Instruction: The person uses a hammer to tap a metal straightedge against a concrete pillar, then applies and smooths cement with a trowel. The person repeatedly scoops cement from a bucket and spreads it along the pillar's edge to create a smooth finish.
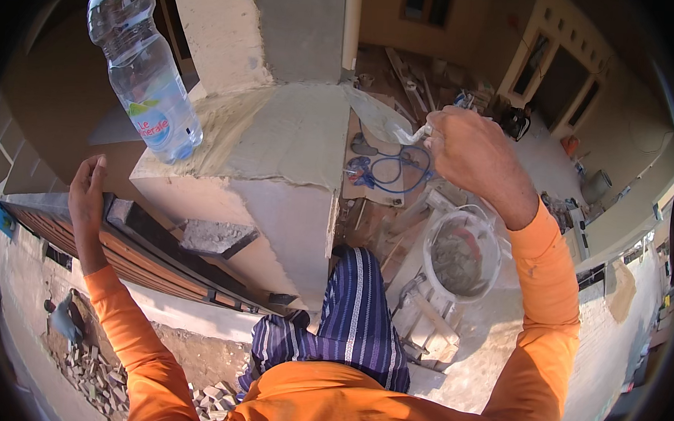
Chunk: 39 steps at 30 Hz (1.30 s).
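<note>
My right hand (470, 149) is closed round the handle of a trowel (384, 120), whose flat metal blade points left. The blade's tip is by the far right corner of a masonry ledge (279, 143) coated in smooth grey-green plaster. Beside the ledge's left end, my left hand (88, 194) is raised over the top of a slatted gate (69, 223), fingers extended and holding nothing. A clear plastic water bottle (149, 86) stands on the ledge's left part. Lower right of the ledge, a white bucket (463, 255) contains grey wet mortar.
A plastered column (300, 33) rises from the back of the ledge. Blue tubing (396, 168) lies coiled beyond the bucket, with wooden planks (408, 81) farther off. A broken masonry chunk (217, 237) rests beside the gate. Rubble (100, 373) covers ground at lower left.
</note>
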### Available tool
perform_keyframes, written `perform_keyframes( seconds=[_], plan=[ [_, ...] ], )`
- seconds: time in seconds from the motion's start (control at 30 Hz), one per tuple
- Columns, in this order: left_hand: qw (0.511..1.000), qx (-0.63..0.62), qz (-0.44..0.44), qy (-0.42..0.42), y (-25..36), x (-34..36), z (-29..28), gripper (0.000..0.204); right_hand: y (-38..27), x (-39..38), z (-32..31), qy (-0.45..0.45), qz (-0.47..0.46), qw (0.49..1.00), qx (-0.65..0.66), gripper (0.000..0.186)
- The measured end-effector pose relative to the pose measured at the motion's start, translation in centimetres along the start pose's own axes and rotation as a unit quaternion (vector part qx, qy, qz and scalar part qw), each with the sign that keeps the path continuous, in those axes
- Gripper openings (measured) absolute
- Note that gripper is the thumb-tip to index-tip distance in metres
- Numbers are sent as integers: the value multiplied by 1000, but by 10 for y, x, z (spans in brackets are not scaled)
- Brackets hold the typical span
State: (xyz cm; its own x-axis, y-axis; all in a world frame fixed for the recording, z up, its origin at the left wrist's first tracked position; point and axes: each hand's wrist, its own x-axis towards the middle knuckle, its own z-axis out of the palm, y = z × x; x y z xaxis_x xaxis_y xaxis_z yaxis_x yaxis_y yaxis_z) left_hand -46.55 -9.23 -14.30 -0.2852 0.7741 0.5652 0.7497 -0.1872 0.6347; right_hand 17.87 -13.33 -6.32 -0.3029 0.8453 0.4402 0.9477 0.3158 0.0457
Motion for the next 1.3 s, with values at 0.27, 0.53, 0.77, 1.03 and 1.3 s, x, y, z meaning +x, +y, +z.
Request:
perform_keyframes(
  seconds=[0.27,0.53,0.77,1.03,1.3],
  plan=[
    [1000,16,-6,-1,11,-6,-2,40,40,-16,-32,-53,91,992,62,28],
    [998,61,-19,-16,27,-5,0,34,124,40,2,-6,6,999,36,31],
    [998,66,-12,-16,15,-4,-3,35,139,83,19,-12,-53,997,58,30],
    [998,64,-23,-13,11,-3,-4,36,150,116,34,-10,-99,994,33,30],
    [997,73,2,-9,10,-3,-3,36,152,117,34,-35,-20,999,15,29]
  ],
)
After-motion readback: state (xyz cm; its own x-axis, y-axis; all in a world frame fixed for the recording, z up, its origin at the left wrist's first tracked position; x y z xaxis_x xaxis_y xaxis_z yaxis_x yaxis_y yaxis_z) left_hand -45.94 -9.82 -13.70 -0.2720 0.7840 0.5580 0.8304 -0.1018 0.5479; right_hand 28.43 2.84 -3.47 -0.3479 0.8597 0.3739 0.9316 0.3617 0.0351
